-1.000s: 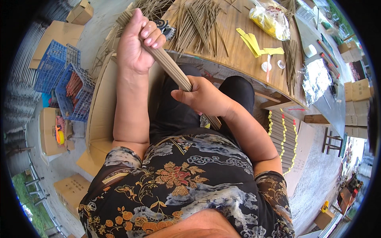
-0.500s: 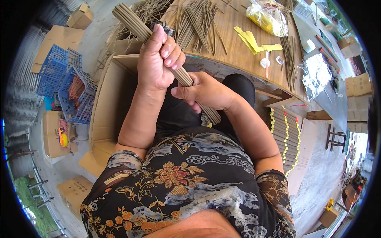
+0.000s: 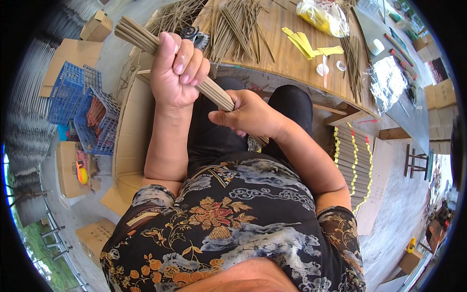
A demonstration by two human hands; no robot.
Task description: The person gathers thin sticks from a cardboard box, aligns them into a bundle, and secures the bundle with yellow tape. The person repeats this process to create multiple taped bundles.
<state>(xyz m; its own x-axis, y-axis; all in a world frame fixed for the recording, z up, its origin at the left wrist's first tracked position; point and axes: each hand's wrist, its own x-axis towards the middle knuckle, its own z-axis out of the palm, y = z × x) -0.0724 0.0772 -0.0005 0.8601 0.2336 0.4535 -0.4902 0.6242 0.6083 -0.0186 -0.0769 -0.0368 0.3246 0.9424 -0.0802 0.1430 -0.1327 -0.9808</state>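
A bundle of thin brown incense sticks (image 3: 215,93) slants across in front of me, from upper left down to lower right. My left hand (image 3: 177,70) is closed in a fist around its upper part, thumb pointing up, and the stick ends jut out beyond it. Lower down, my right hand (image 3: 250,114) wraps the same bundle, thumb across the top. The bundle's lower end shows partly beneath that hand, above my lap. Loose incense sticks (image 3: 241,29) lie in a heap on the wooden table (image 3: 282,53) ahead.
Yellow paper strips (image 3: 304,46), a small white tub (image 3: 322,69) and a plastic bag (image 3: 323,18) sit on the table. An open cardboard box (image 3: 130,126) stands at my left, blue crates (image 3: 68,95) beyond it. Bound stick bundles (image 3: 352,160) lie at right.
Both hands keep hold of the bundle. My left hand has moved left and slightly down with the upper end, so the bundle lies flatter; less of its lower end shows below my right hand.
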